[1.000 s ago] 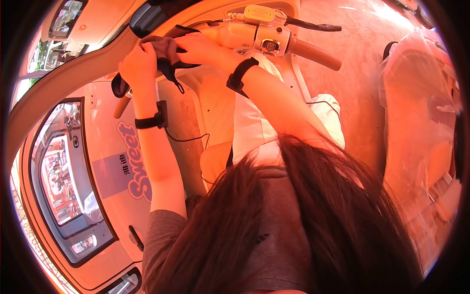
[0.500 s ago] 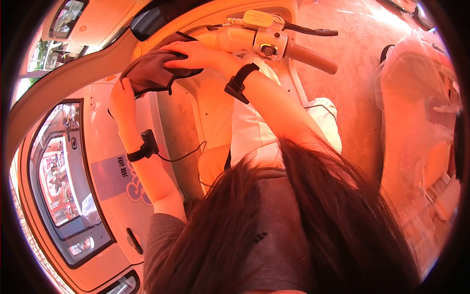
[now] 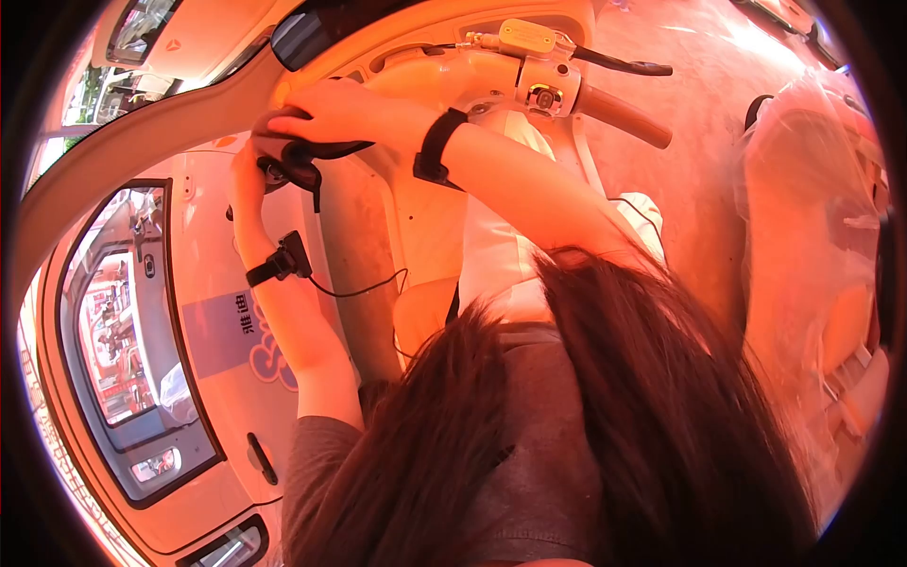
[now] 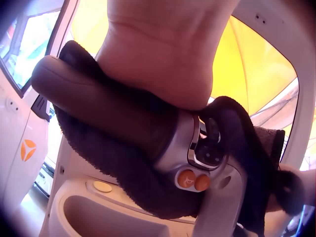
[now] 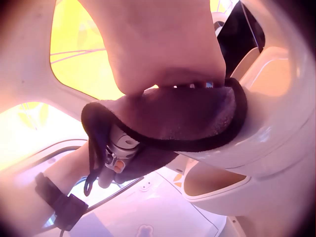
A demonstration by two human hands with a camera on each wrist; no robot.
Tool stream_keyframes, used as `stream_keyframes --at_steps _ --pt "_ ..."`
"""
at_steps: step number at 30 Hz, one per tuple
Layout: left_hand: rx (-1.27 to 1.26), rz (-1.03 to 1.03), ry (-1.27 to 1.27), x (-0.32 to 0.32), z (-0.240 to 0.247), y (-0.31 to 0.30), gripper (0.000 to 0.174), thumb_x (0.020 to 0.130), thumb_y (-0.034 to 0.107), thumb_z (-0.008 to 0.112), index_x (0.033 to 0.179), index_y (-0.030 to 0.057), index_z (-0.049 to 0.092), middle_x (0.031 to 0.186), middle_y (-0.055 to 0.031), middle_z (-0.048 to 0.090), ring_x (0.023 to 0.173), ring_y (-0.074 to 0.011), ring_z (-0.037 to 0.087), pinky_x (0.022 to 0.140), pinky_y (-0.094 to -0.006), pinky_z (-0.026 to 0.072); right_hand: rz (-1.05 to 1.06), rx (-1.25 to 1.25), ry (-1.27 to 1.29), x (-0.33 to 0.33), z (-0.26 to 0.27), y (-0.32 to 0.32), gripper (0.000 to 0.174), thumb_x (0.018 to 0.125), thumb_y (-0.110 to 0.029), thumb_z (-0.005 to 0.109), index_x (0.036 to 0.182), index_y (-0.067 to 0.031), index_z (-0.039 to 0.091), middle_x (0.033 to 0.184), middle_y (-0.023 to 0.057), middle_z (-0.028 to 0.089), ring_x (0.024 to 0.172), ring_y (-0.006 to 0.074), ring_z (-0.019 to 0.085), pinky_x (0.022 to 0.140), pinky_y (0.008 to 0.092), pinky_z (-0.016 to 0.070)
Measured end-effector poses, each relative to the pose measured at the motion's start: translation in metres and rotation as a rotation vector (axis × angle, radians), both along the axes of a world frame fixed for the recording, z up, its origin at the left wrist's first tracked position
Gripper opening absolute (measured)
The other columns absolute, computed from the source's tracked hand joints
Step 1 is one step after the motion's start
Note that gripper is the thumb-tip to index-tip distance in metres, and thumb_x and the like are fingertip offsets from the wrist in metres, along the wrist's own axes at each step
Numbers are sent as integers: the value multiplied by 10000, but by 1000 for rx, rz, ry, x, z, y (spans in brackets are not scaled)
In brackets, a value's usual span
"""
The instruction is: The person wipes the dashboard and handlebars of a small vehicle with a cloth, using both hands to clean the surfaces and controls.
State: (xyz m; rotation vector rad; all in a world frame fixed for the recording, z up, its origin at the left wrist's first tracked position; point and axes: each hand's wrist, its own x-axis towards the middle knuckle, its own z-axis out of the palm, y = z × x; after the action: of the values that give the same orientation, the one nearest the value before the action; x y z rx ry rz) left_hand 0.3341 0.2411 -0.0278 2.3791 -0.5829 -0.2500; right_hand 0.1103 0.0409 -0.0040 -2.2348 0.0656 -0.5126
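Observation:
A dark cloth cover (image 3: 307, 165) with a black border and a dangling loop hangs round the left handlebar. In the left wrist view the cloth (image 4: 113, 158) lies beneath and behind the brown grip (image 4: 103, 106), beside the orange-buttoned switch housing (image 4: 180, 133). My left hand (image 3: 248, 184) holds the cloth at the grip's outer side; in the left wrist view the hand (image 4: 158, 69) hides its fingers behind it. My right hand (image 3: 331, 109) grips the upper part, thumb and fingers over it; the right wrist view shows this hand (image 5: 168, 49) above the cloth (image 5: 173, 116), fingertips hidden.
At the upper middle are the right handlebar grip (image 3: 624, 115) and brake lever (image 3: 624, 64). The vehicle's open door (image 3: 222, 321) is at the left, and a plastic-wrapped seat (image 3: 803, 217) at the right. An open storage pocket (image 5: 212, 180) sits below the bar.
The cloth, spread wide between both hands before, is now gathered lower round the left handlebar. My right hand has moved left over it, and the left hand has shifted from the front to the outer side.

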Motion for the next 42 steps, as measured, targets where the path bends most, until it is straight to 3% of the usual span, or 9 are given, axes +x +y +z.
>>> stream_keyframes --at_steps 3,10,12,21,30,33,35,37,42 --pt "461 -364 -508 -4 3 4 493 1041 403 496 1238 -11 675 1078 -165 729 995 -249 698 895 -375 528 -105 -323 -169 24 5 37 509 1005 -548 532 1159 -92 699 1098 154 715 1067 358 674 877 488 495" --pt "-738 -420 49 4 -40 9 424 993 311 612 1309 31 649 1181 -150 723 1055 -324 687 958 -411 519 -360 -544 -366 25 -19 62 385 994 -445 590 1075 -81 685 1077 109 684 1057 276 616 870 459 471" --pt "-213 -73 -913 -78 -20 2 437 1045 332 535 1354 34 619 1303 -176 666 1133 -367 640 1017 -449 482 -405 -557 -384 18 -22 66 387 969 -451 617 1086 -87 675 1092 92 672 1078 268 602 884 454 464" --pt "-256 81 -1267 -133 -39 -3 423 1069 252 433 1387 26 596 1335 -141 646 1220 -335 603 1074 -489 429 -519 -601 -636 2 -40 55 473 886 -489 688 1148 -99 632 1155 26 618 1179 242 538 956 451 431" --pt "-9 297 -1117 -93 -26 8 329 1046 236 449 1091 25 698 1042 -175 719 941 -391 643 847 -488 497 -408 -438 -580 10 -34 46 411 829 -409 729 1087 -97 664 1066 62 658 1062 255 607 874 433 457" --pt "307 283 -1008 -62 -27 24 392 1059 308 430 1107 35 707 1005 -174 739 905 -400 661 836 -489 503 -366 -351 -508 26 -34 38 369 843 -420 711 1049 -115 696 1013 77 687 1022 278 647 871 436 472" --pt "277 265 -790 -76 0 17 422 1062 345 416 1142 49 706 1031 -171 744 926 -393 675 861 -475 506 -333 -290 -439 30 -29 29 359 856 -444 694 1026 -128 715 988 87 702 1013 294 667 875 445 486" --pt "244 242 -577 -72 9 19 453 1065 382 402 1176 64 705 1057 -168 750 947 -386 689 886 -462 510 -130 20 8 28 -15 13 399 907 -509 609 1007 -148 748 979 102 733 1017 317 693 890 456 514" --pt "181 48 -375 -28 5 34 491 1058 415 402 1306 92 676 1158 -163 745 1085 -359 701 955 -429 517 -80 97 45 30 -20 -5 503 951 -570 510 1083 -152 757 1078 110 745 1065 332 688 902 444 527"
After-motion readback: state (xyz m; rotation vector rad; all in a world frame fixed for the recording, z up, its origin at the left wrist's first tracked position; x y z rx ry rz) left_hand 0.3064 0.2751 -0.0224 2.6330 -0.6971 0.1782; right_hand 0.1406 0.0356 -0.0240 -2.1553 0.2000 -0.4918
